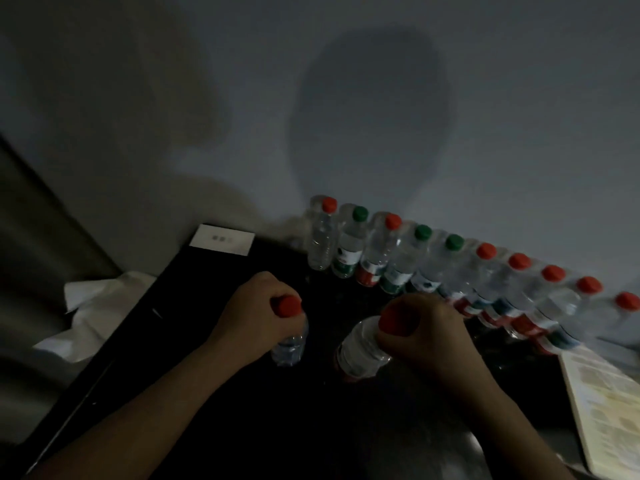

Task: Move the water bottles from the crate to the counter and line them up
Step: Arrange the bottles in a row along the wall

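Note:
My left hand (252, 306) grips the neck of a clear red-capped water bottle (289, 344) that stands upright over the dark counter (214, 341). My right hand (422, 327) holds another red-capped bottle (360, 351) by its top, tilted with its base toward the left. Behind them a row of several bottles (398, 258) with red and green caps stands along the wall, running from the centre to the right edge. The crate is not in view.
A white card (221, 239) lies at the counter's far left corner. Crumpled white paper (100, 306) sits off the left edge. A printed sheet or board (609, 403) lies at the right. The wall rises just behind the bottle row.

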`<action>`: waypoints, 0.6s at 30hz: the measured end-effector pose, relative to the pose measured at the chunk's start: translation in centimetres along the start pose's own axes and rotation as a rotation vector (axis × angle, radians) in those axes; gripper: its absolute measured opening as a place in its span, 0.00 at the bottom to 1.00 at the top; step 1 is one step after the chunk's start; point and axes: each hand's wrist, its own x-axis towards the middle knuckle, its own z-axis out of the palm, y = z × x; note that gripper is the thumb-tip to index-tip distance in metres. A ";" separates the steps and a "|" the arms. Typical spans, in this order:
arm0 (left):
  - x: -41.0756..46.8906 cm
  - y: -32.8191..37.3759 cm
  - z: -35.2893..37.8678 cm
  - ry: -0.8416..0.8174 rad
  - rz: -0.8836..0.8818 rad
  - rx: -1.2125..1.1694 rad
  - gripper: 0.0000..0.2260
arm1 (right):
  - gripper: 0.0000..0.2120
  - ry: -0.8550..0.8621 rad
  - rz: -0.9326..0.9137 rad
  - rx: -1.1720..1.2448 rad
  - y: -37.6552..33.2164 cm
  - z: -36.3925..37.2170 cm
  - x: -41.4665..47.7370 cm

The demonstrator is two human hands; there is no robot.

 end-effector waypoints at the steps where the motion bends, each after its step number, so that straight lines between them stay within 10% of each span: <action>1: 0.9 -0.7 -0.7 0.016 -0.003 0.000 0.09 | 0.11 -0.006 -0.016 -0.007 -0.8 0.5 0.9; 18: 19.5 -4.1 -3.2 0.092 0.058 0.025 0.09 | 0.12 -0.043 -0.104 -0.082 -5.4 4.8 12.7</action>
